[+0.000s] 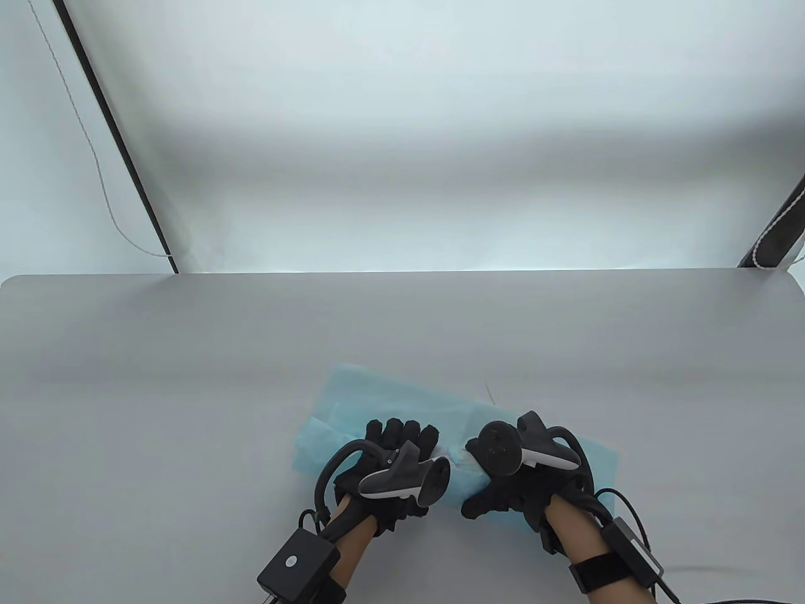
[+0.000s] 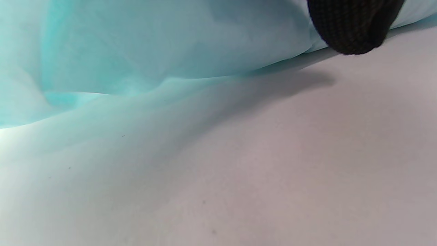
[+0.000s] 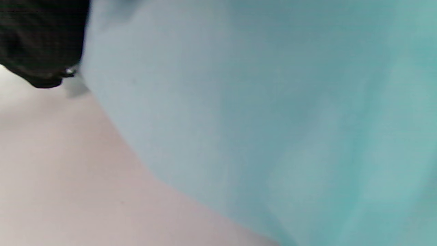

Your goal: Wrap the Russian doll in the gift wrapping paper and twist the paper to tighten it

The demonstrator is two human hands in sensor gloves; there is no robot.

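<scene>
Both gloved hands sit on a sheet of light blue wrapping paper [image 1: 402, 409] that lies on the grey table [image 1: 188, 377], near its front edge. The left hand [image 1: 393, 469] has its fingers curled down over the paper, the knuckles lined up on a raised fold; in the left wrist view one black fingertip [image 2: 353, 27] presses against a bulging blue fold just above the tabletop. The right hand [image 1: 512, 487] lies just beside it, its thumb spread toward the left hand and its fingers hidden under the tracker, so I cannot tell how firmly it grasps the paper. In the right wrist view a dark glove tip [image 3: 37, 44] touches the edge of a smooth blue wall of paper.

Between the two hands the paper is bunched into a pale crumpled ridge. The Russian doll itself does not show in any view. From the left hand's grip the sheet spreads away to the left and toward the far side; from the right hand it reaches out to the right.
</scene>
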